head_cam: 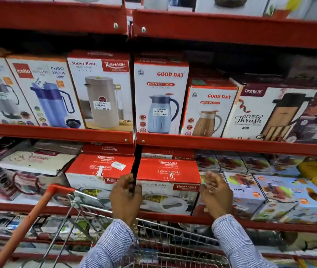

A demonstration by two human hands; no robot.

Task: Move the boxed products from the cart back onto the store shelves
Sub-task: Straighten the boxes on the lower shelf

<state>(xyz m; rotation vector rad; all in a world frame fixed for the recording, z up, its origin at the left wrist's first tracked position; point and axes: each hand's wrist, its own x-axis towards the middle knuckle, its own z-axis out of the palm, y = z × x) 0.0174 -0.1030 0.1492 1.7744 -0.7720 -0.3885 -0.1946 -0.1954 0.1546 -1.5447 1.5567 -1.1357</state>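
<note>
Two hands (126,196) (216,196) flanking red casserole box (168,187), shelf (231,145)

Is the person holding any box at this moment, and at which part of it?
The left hand touches the left front edge of the red casserole box on the shelf. The right hand is open beside it, apart, holding nothing.

Middle shelf: cello box (43,89) reads "PURO HEXA 1000". Rishabh box (100,89) reads "Super Riva", sticker "329.00". Blue-jug box (160,97) reads "GOOD DAY", "HOT N SIP 1000 ml". Smaller box (209,109) reads "GOOD DAY". Trueware box (260,111) reads "NEO Thrush". Lower shelf: red casserole box (168,182) reads "RISHABH Sigma Marbella". Purple box (243,190) reads "Juicer".
</note>
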